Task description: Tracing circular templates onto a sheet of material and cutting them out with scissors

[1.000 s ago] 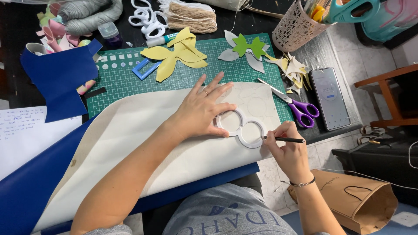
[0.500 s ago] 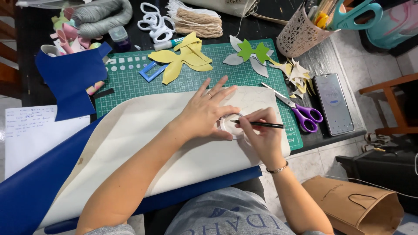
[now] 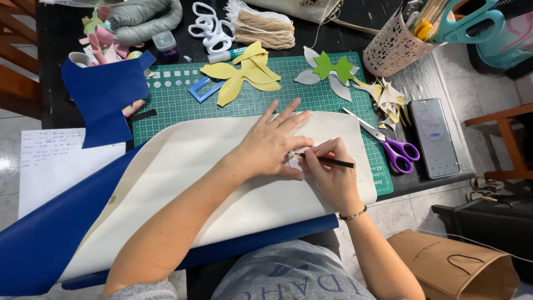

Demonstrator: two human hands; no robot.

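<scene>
Head view, landmark: I take the green cutting mat [image 3: 244, 103] as my reference for every place below.
Sheet: a large cream sheet with a blue underside [image 3: 183, 183] lies over the near half of the mat and hangs off its near-left corner toward me.
Left hand: my left hand [image 3: 272, 141] lies flat on the sheet at the mat's near middle, fingers spread apart and pressing down; it seems to cover a small white template, mostly hidden.
Right hand: my right hand [image 3: 327, 172] sits just right of the left, touching it, fingers pinched together on a thin dark pencil [image 3: 327, 161].
Pencil: its tip meets the sheet at the left hand's thumb side; the shaft points toward the mat's right edge.
Scissors: purple-handled scissors [image 3: 388, 145] rest on the mat's right edge, blades closed, near the right hand but apart.
Phone: a phone [image 3: 436, 136] lies just off the mat's right side.
Yellow cutout: a yellow leaf shape [image 3: 244, 72] lies on the mat's far middle.
Green cutout: a green star on grey petals [image 3: 330, 69] sits at the mat's far right.
Blue piece: a cut blue piece [image 3: 105, 94] overlaps the mat's far-left corner.
</scene>
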